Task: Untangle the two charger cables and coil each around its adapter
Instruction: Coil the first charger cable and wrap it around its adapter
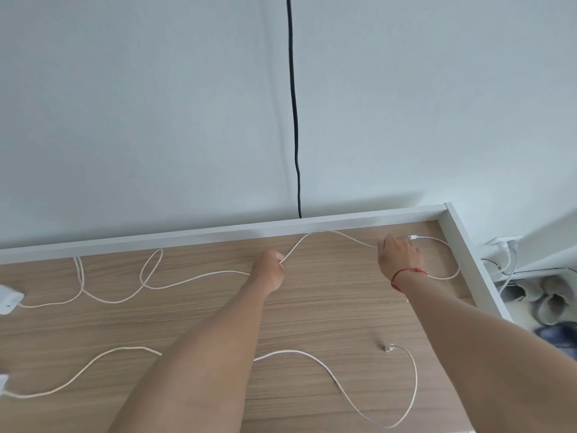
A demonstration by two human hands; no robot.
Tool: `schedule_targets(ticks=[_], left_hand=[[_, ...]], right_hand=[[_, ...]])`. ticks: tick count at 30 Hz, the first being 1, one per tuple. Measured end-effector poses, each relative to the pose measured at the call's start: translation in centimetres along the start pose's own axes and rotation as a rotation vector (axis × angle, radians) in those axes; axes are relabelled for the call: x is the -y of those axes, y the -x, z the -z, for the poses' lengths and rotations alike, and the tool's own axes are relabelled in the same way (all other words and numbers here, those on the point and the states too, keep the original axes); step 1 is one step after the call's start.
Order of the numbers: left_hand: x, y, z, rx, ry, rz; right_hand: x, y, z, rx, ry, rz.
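Two white charger cables lie apart on the wooden table (312, 307). The far cable (187, 278) runs from a white adapter (9, 298) at the left edge, loops near the back rail, and rises into my left hand (270, 270), which pinches it. It arches on to my right hand (398, 254), closed on it near its white plug (413, 237). The near cable (312, 356) runs from a second adapter (3, 382) at the lower left, passes under my left forearm, and ends in a plug (388, 347) on the table.
A grey raised rail (218, 234) borders the table at the back and right. A black cord (295, 120) hangs down the white wall behind. Beyond the right edge are a wall socket with plugs (505, 245) and slippers (552, 304) on the floor.
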State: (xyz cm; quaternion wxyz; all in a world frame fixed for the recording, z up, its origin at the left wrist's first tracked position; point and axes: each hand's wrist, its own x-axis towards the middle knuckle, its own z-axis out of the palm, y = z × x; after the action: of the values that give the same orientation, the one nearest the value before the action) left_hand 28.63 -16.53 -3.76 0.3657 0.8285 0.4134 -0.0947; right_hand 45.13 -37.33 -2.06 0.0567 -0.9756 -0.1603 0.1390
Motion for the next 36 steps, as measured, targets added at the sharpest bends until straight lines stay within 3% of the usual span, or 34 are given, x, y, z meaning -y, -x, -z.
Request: schedule_targets(ticks=[8,12,23,27,29,32,36], left_hand=[[-2.0,1.2,0.3,0.036,-0.029,-0.034],[-0.5,1.6,2.9,0.026,0.157,0.020],[14.8,5.6,17.8,-0.439,0.175,0.177],[22.1,6.0,22.6,-0.600,0.129,0.269],[24.9,5.6,24.3,-0.581,0.089,0.324],[28.1,4.6,25.7,-0.428,0.102,0.410],[31.1,3.5,26.0,-0.263,0.099,0.375]], right_hand=[[6.6,1.0,1.6,-0.031,-0.086,0.176],[11.5,1.8,2.4,0.017,-0.215,0.312],[30.1,10.9,-1.8,0.144,-0.240,0.642],[37.4,15.0,-3.6,0.269,-0.230,0.680],[40.0,16.6,-5.1,0.331,-0.176,0.603],[42.2,17.8,-7.5,0.377,-0.114,0.472],[43.8,18.7,-9.3,0.392,-0.155,0.400]])
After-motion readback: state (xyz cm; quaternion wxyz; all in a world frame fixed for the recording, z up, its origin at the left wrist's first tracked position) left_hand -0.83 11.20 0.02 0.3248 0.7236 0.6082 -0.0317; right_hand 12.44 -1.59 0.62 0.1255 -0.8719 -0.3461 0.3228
